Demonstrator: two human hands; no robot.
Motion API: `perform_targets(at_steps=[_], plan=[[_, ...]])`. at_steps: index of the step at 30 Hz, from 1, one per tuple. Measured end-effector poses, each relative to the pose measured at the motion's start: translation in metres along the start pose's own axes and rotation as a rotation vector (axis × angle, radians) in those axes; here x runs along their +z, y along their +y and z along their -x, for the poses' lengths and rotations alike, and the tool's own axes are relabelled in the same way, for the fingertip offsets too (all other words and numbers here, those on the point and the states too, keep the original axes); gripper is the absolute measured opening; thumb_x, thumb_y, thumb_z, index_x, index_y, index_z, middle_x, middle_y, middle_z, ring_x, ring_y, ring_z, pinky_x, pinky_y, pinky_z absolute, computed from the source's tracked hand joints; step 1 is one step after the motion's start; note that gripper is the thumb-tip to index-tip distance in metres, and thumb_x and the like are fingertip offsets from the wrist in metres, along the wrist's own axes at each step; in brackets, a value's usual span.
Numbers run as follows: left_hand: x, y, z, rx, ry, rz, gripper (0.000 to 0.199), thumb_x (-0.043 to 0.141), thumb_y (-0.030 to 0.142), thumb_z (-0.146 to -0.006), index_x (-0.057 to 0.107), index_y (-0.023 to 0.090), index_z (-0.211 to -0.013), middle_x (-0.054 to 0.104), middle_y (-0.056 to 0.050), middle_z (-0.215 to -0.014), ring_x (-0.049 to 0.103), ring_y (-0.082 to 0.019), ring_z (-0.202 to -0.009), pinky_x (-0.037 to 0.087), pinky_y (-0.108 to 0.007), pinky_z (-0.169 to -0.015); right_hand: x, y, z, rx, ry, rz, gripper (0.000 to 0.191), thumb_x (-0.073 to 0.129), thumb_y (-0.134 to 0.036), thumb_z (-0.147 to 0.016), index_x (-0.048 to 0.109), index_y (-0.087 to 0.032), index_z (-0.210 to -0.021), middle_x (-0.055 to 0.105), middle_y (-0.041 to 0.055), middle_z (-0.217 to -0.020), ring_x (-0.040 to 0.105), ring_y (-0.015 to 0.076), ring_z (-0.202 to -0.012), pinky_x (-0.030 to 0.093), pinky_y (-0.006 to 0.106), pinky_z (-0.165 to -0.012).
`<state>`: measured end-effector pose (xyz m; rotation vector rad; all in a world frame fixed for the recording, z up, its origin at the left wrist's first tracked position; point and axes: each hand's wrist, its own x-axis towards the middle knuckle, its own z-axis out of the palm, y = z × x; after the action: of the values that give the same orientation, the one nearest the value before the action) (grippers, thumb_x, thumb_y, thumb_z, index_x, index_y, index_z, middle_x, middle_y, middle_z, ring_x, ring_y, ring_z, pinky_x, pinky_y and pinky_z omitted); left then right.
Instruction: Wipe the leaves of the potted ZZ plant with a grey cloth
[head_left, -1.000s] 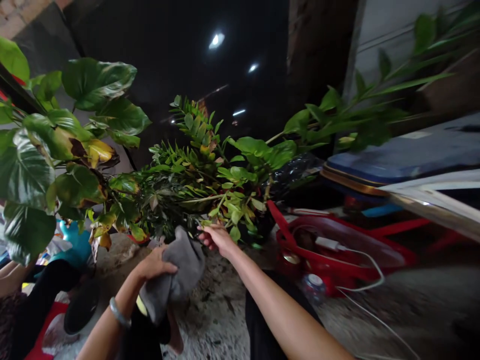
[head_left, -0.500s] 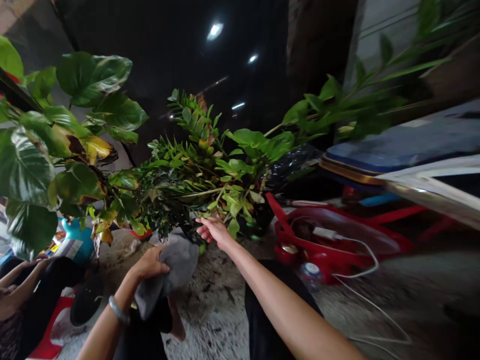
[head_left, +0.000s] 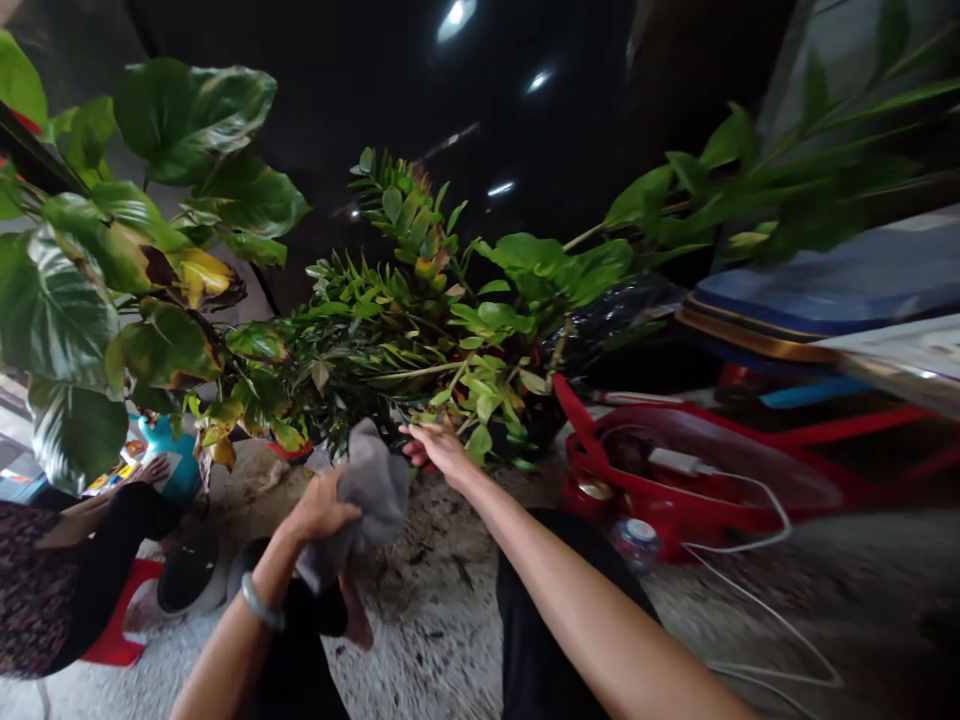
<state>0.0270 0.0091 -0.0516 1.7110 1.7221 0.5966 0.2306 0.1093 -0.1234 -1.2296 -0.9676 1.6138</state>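
A crumpled grey cloth (head_left: pixel 379 490) is gripped in my left hand (head_left: pixel 324 508), a bangle on that wrist. My right hand (head_left: pixel 441 450) reaches to the lower edge of a leafy potted plant (head_left: pixel 427 330). Its fingers are loosely bent and apart, with nothing visible in them; the fingertips lie close to the low leaves. The cloth's upper end is near those fingertips. Dense foliage hides most of the pots.
A large-leaved plant (head_left: pixel 180 270) with yellowed, browned leaves stands left. Right are a red bag (head_left: pixel 600 480) with a white cable (head_left: pixel 772 500), a jar (head_left: pixel 637 540) and stacked blue boards (head_left: pixel 825 290). A seated person (head_left: pixel 97 560) touches a turquoise bottle (head_left: pixel 176 460).
My left hand has lifted the grey cloth up and to the right, closer to my right hand. My right hand has shifted only slightly. The view has turned a little.
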Motion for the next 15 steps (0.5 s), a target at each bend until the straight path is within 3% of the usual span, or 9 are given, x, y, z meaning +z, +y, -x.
perform_targets(at_steps=[1, 3, 4, 6, 9, 10, 12, 15], plan=[[0.000, -0.005, 0.017, -0.014, -0.094, 0.106, 0.049, 0.074, 0.013, -0.057, 0.076, 0.018, -0.106, 0.078, -0.004, -0.093, 0.071, -0.031, -0.095, 0.057, -0.040, -0.089, -0.001, 0.000, 0.000, -0.004, -0.011, 0.006, 0.021, 0.056, -0.024, -0.095, 0.075, -0.016, -0.094, 0.068, -0.0025, -0.053, 0.053, 0.0068, -0.035, 0.029, 0.013, -0.031], [-0.016, -0.004, 0.048, -0.036, -0.075, 0.302, 0.052, 0.077, 0.018, -0.060, 0.075, 0.018, -0.112, 0.079, -0.004, -0.101, 0.071, -0.030, -0.097, 0.057, -0.038, -0.088, -0.003, 0.000, 0.002, -0.018, -0.042, 0.011, 0.020, 0.058, -0.025, -0.093, 0.076, -0.015, -0.096, 0.069, -0.0012, -0.055, 0.054, 0.0078, -0.036, 0.030, 0.014, -0.031], [-0.032, 0.001, 0.058, -0.039, 0.012, 0.348, 0.055, 0.080, 0.021, -0.060, 0.074, 0.018, -0.115, 0.079, -0.004, -0.102, 0.071, -0.030, -0.097, 0.057, -0.038, -0.088, -0.003, 0.000, 0.003, -0.026, -0.056, 0.011, 0.020, 0.059, -0.025, -0.093, 0.076, -0.015, -0.097, 0.070, -0.0006, -0.056, 0.055, 0.0082, -0.036, 0.031, 0.015, -0.031], [-0.067, 0.013, 0.063, -0.025, 0.328, 0.384, 0.058, 0.083, 0.030, -0.061, 0.072, 0.016, -0.116, 0.078, -0.005, -0.093, 0.071, -0.030, -0.091, 0.059, -0.038, -0.082, -0.001, -0.001, 0.004, -0.041, -0.074, 0.010, 0.022, 0.058, -0.026, -0.093, 0.076, -0.015, -0.098, 0.070, 0.0002, -0.056, 0.055, 0.0087, -0.037, 0.031, 0.015, -0.032], [-0.099, 0.016, 0.037, -0.009, 0.722, 0.316, 0.053, 0.082, 0.037, -0.063, 0.071, 0.016, -0.110, 0.075, -0.005, -0.092, 0.070, -0.026, -0.088, 0.057, -0.035, -0.079, 0.006, -0.001, 0.005, -0.063, -0.077, 0.002, 0.023, 0.056, -0.027, -0.093, 0.075, -0.015, -0.098, 0.070, 0.0005, -0.057, 0.055, 0.0087, -0.038, 0.033, 0.015, -0.033], [-0.097, 0.010, 0.025, -0.009, 0.752, 0.337, 0.052, 0.079, 0.037, -0.067, 0.068, 0.017, -0.114, 0.075, -0.006, -0.099, 0.070, -0.025, -0.091, 0.057, -0.036, -0.083, 0.008, 0.000, 0.005, -0.069, -0.075, -0.001, 0.023, 0.055, -0.026, -0.093, 0.074, -0.015, -0.098, 0.070, 0.0004, -0.057, 0.055, 0.0088, -0.038, 0.034, 0.015, -0.033], [-0.077, -0.012, 0.007, -0.068, 0.714, 0.308, 0.047, 0.077, 0.030, -0.065, 0.068, 0.016, -0.108, 0.075, -0.008, -0.098, 0.069, -0.025, -0.091, 0.055, -0.039, -0.087, 0.012, 0.001, 0.005, -0.079, -0.071, -0.005, 0.023, 0.055, -0.026, -0.092, 0.074, -0.015, -0.097, 0.070, 0.0001, -0.057, 0.055, 0.0090, -0.039, 0.035, 0.016, -0.033], [-0.023, -0.054, 0.011, -0.197, 0.417, 0.216, 0.042, 0.079, 0.018, -0.056, 0.070, 0.018, -0.097, 0.076, -0.005, -0.089, 0.069, -0.027, -0.091, 0.054, -0.041, -0.091, 0.016, 0.004, 0.004, -0.079, -0.065, -0.002, 0.022, 0.055, -0.024, -0.092, 0.074, -0.014, -0.097, 0.069, -0.0004, -0.055, 0.055, 0.0088, -0.038, 0.035, 0.015, -0.032]])
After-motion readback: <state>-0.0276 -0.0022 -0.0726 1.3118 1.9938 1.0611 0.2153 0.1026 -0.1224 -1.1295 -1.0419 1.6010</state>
